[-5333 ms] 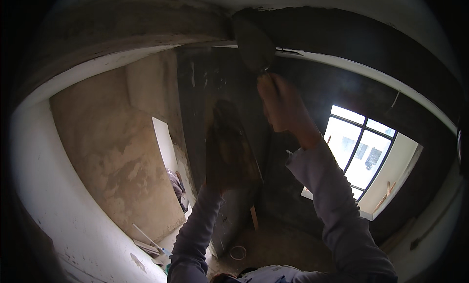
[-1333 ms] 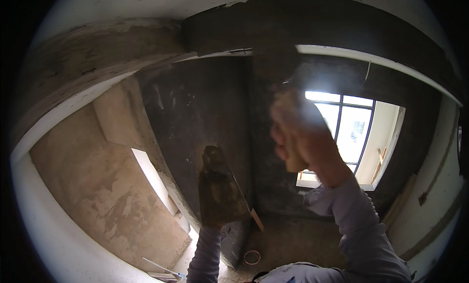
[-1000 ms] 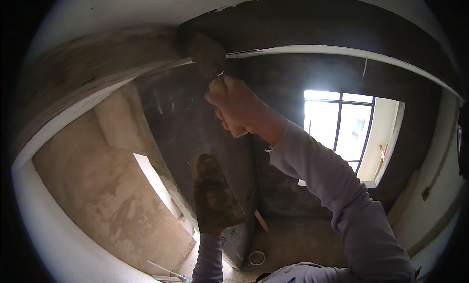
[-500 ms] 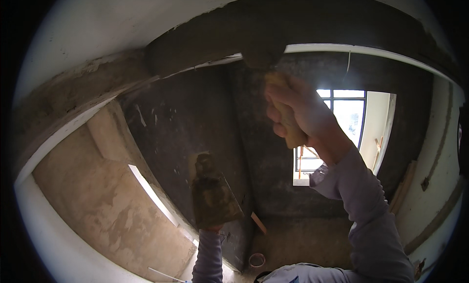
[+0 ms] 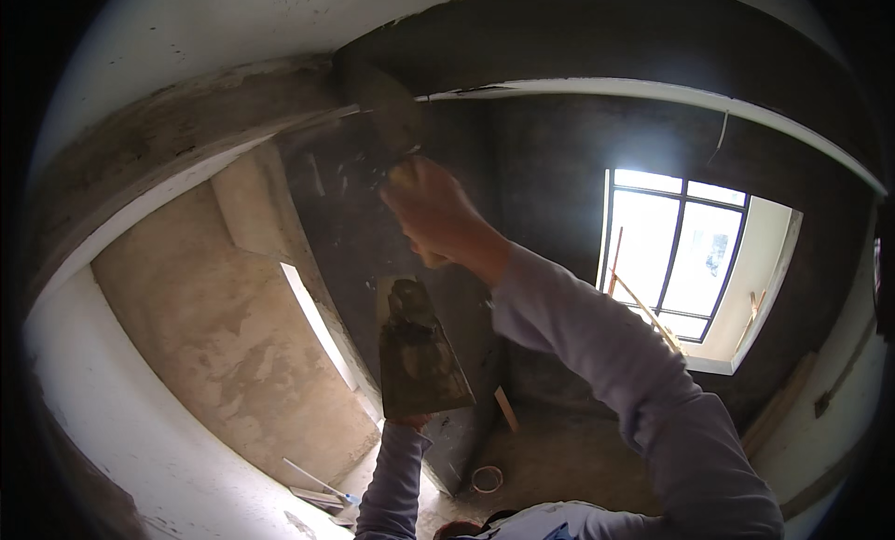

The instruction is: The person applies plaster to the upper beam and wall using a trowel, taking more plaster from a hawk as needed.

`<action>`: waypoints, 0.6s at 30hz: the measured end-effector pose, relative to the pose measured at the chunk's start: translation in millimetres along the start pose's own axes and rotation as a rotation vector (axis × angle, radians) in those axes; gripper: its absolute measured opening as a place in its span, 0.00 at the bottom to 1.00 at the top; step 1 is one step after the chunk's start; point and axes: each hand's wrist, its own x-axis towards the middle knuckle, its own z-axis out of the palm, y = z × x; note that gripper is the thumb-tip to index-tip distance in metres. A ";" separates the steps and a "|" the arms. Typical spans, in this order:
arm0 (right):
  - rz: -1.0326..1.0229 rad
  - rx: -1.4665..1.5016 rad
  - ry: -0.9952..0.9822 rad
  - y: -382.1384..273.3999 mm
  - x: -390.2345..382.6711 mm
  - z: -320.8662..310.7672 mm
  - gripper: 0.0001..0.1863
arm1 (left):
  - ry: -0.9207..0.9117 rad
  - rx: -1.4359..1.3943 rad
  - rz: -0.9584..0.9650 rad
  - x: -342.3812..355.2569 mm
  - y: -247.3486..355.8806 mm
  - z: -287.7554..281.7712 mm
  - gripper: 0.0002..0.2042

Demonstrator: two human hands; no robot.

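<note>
- Starting with anything readable: can spot a bit of blue on the pale clothing point(image 5: 592, 519) at the bottom edge, but can't tell if it's a print, too cut off.
- Holding a trowel point(image 5: 396, 111) in the right hand point(image 5: 433, 209), fist wrapped snugly around the yellowish handle point(image 5: 403, 174).
- Pointing blade-up, near the corner where the dark beam point(image 5: 597, 36) meets the tan beam point(image 5: 186, 120). Pretty dim and blurry there, so can't say whether really touching or just in front.
- Propping up a board point(image 5: 385, 296) with the left hand point(image 5: 410, 421), lower down and a little left of center. Mostly hidden behind it, so can't tell how far the fingers close.
- Carrying a dark lump of what looks like mortar point(image 5: 410, 316) on that board, smeared toward the near edge too.
- Wearing long greyish sleeves point(image 5: 597, 330) on both arms, with the right arm reaching up and across to the left.
- Also in view: bright window point(image 5: 671, 251) off to the right, wood strip point(image 5: 506, 409) leaning low, pale ring point(image 5: 487, 479) on the floor point(image 5: 569, 456).
</note>
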 end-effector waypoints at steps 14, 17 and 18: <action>0.554 0.243 0.307 -55.9 -63.8 -44.0 0.22 | -0.053 -0.109 -0.037 -8.7 17.8 -81.3 0.24; 0.610 0.368 0.137 -49.0 -43.1 -11.3 0.21 | 0.015 -0.005 0.009 1.6 21.0 -76.8 0.25; 0.608 0.344 0.103 -42.6 -31.4 -0.5 0.20 | -0.009 0.167 0.073 4.9 21.4 -81.0 0.25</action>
